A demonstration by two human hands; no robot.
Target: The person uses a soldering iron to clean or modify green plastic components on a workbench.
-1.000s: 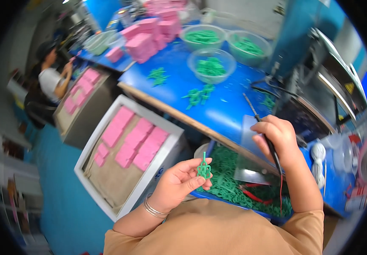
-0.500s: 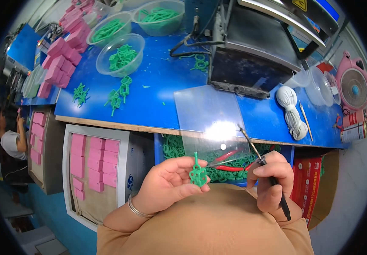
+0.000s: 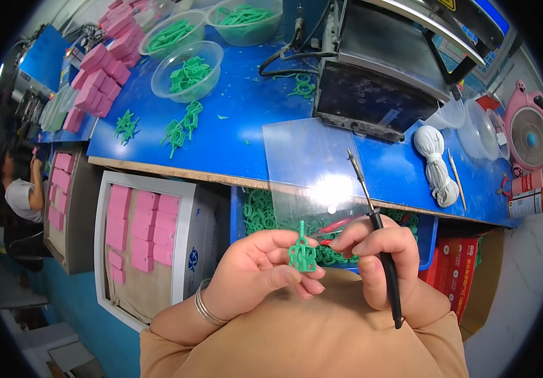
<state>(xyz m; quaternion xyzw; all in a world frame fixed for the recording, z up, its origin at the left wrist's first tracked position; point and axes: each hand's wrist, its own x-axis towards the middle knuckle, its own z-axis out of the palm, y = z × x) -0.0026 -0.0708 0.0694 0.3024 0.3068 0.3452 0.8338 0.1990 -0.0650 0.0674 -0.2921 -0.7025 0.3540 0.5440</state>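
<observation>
Observed green piece pinched in left hand and black-handled tool gripped in right hand, now brought closer but with tip apart, so seemingly not yet applied.

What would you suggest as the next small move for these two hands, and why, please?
Perhaps bring the pen-like tool toward the green piece: the left hand holds the piece upright at its fingertips, while the right hand grips the tool, whose tip points away, apart from the piece.
</observation>
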